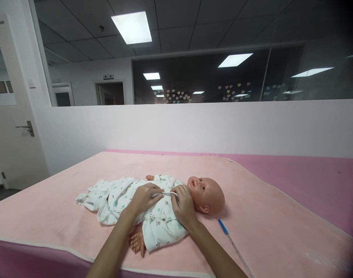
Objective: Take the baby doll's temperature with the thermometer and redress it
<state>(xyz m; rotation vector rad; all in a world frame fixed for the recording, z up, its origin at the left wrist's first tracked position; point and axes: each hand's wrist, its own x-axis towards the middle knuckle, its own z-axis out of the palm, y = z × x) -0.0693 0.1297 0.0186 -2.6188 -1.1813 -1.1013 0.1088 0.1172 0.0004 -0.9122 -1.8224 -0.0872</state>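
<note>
A baby doll (208,195) lies on its back with its head to the right. It wears a white baby romper (161,222) with small green prints, and the lower end of the cloth is spread out to the left. Over the doll's chest, my left hand (146,197) pinches the white front edge of the romper. My right hand (182,204) grips the same edge closer to the doll's neck. A narrow strip of white cloth runs taut between my fingers. One doll hand (137,244) sticks out of the near sleeve; the other shows at the far side.
A thin stick with a blue end (223,227), like a pen or thermometer, lies right of my right forearm. Under everything is a pink pad (280,224) on a darker pink surface (309,181). A low white wall (211,127) stands behind, and a door (14,131) at the left.
</note>
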